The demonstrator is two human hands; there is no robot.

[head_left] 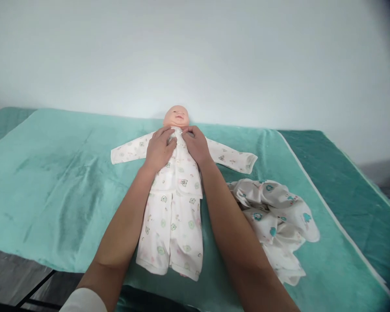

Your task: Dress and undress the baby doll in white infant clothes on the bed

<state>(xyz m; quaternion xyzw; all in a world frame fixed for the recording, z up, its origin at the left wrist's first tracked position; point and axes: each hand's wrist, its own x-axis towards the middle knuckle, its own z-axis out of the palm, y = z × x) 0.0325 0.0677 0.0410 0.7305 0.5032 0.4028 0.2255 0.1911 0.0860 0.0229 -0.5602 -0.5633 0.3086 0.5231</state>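
A baby doll [176, 117] lies on its back, dressed in a white patterned long-sleeved shirt [185, 180] and matching trousers [186, 229]. Both sleeves stretch out sideways. My left hand [160, 149] rests on the chest just below the neck, its fingers laid out over the cloth and the thumb apart near the front opening. On the other side of that opening, my right hand [196, 144] has its fingers bent and closed on the shirt's edge by the collar. The fingertips partly cover the neckline. Most of the doll's body is hidden under the clothes.
To the right of the doll lies a crumpled white cloth [279, 212] with teal prints. A light green sheet [52, 173] covers the table, with a darker green cover [344, 186] showing at the right. A pale wall [195, 56] stands directly behind the doll's head.
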